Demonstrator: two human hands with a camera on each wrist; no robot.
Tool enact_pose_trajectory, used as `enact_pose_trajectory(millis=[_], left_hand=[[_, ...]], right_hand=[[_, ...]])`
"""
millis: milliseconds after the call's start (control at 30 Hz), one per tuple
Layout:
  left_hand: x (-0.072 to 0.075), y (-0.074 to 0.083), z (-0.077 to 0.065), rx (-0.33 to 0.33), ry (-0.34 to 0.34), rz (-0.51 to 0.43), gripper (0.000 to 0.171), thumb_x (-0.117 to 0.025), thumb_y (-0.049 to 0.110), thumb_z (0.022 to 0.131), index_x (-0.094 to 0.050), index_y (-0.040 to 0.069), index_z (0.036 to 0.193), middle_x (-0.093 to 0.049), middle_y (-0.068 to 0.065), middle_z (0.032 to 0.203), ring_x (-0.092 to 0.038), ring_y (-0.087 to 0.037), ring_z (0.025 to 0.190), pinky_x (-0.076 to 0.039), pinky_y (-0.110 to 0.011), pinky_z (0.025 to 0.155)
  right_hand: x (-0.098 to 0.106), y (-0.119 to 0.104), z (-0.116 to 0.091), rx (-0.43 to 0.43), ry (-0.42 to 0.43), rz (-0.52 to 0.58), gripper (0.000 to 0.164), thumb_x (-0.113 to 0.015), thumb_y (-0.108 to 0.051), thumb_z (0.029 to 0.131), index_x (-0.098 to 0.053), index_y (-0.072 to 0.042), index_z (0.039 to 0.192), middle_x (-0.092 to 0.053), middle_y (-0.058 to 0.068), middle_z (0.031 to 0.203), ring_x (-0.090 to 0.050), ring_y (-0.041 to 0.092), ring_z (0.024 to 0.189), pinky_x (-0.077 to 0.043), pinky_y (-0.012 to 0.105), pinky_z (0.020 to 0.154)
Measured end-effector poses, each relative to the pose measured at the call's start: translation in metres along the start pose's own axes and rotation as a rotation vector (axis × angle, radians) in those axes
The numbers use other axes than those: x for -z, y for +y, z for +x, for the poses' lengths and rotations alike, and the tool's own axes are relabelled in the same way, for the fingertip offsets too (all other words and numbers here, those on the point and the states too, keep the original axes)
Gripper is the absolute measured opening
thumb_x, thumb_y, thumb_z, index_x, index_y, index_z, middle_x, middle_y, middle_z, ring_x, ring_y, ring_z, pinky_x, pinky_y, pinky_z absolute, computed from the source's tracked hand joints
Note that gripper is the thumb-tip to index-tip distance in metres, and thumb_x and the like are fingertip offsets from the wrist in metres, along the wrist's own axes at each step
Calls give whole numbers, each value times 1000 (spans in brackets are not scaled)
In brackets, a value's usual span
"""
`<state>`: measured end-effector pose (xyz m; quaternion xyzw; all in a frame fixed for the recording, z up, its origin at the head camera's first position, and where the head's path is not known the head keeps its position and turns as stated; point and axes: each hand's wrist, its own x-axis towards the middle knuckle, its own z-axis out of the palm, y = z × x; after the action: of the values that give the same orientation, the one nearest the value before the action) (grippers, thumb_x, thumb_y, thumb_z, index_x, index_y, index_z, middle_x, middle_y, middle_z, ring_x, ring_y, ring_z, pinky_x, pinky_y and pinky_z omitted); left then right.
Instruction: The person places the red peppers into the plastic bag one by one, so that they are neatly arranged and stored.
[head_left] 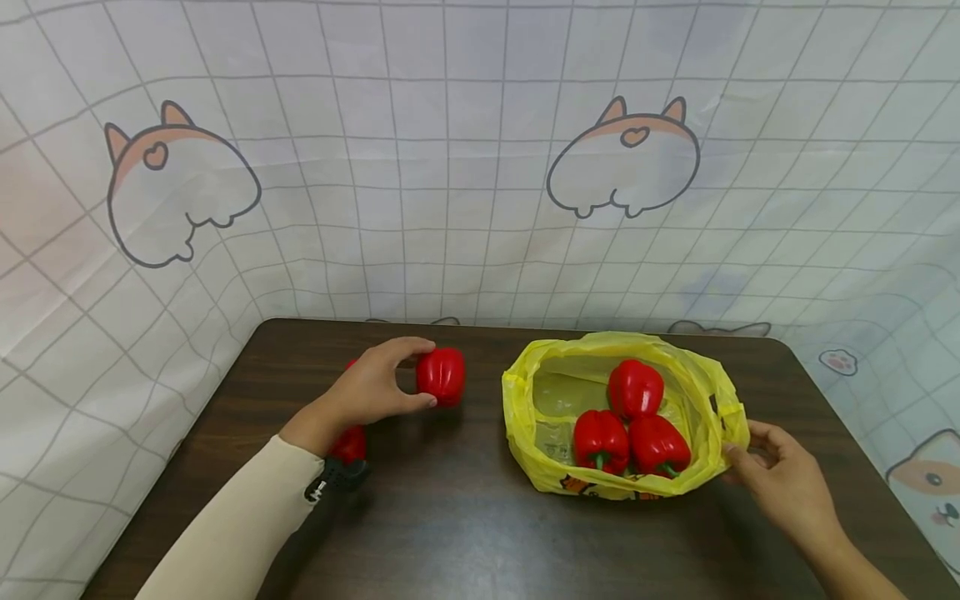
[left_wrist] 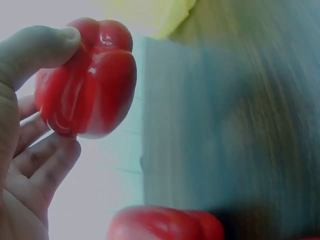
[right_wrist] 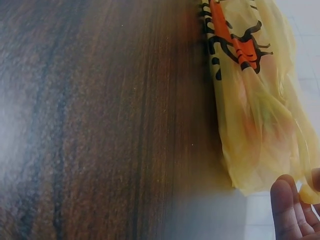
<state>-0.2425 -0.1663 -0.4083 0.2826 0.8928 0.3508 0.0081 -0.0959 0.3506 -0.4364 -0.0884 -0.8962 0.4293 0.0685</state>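
Note:
Between thumb and fingers my left hand (head_left: 375, 383) grips a red bell pepper (head_left: 441, 377), left of the bag; the left wrist view shows this pepper (left_wrist: 92, 80) close up, thumb on one side and fingertips on the other. A yellow plastic bag (head_left: 528, 467) stands with its mouth spread wide. Inside it lie three red bell peppers, one at the back (head_left: 636, 388) and two in front, green stems showing on the front ones. My right hand (head_left: 783, 479) pinches the bag's right rim; in the right wrist view the fingers (right_wrist: 285, 205) are at the bag's edge.
Another red bell pepper (head_left: 348, 446) lies on the dark wooden table (head_left: 465, 533), partly behind the left forearm, and a bit of red shows past the left hand. A white gridded cloth (head_left: 465, 167) with cartoon animals hangs behind and beside the table.

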Motion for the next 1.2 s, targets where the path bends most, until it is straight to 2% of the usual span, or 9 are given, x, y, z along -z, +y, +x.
enact_pose_trajectory(millis=[133, 467, 700, 1000, 1200], left_hand=[[1, 9, 2, -38, 8, -22, 71, -89, 26, 80, -57, 7, 141, -60, -2, 138, -63, -20, 117, -54, -41, 98], [-1, 38, 10, -153, 48, -66, 71, -91, 22, 79, -58, 9, 140, -59, -2, 139, -63, -19, 116, -54, -40, 98], [-13, 61, 18, -221, 61, -149, 70, -91, 21, 78, -60, 9, 139, -62, 1, 134, -64, -16, 113, -54, -43, 98], [-32, 85, 39, -293, 40, -204, 69, -90, 18, 79, -59, 3, 139, -62, -4, 135, -62, -17, 116, -55, -42, 97], [-48, 98, 56, -287, -15, -227, 70, -89, 19, 81, -57, 2, 141, -60, -5, 138, -60, -16, 118, -55, -36, 96]], right_hand=[[0, -1, 0, 0, -3, 0, 53, -64, -25, 104, -47, 9, 140, -62, 33, 124, -73, 18, 72, -60, 33, 62], [-1, -1, 0, 10, 2, 13, 52, -64, -24, 103, -48, 9, 139, -62, 33, 124, -73, 17, 72, -60, 33, 61], [-2, 1, 1, 10, 3, 12, 52, -65, -24, 103, -48, 8, 140, -61, 33, 126, -73, 17, 71, -60, 34, 61], [-2, -2, 1, 16, 2, 9, 53, -64, -25, 103, -47, 9, 140, -61, 34, 126, -73, 15, 72, -61, 33, 63], [-3, -2, 0, 15, 9, 22, 52, -64, -24, 103, -48, 9, 139, -61, 34, 126, -73, 15, 72, -61, 33, 62]])
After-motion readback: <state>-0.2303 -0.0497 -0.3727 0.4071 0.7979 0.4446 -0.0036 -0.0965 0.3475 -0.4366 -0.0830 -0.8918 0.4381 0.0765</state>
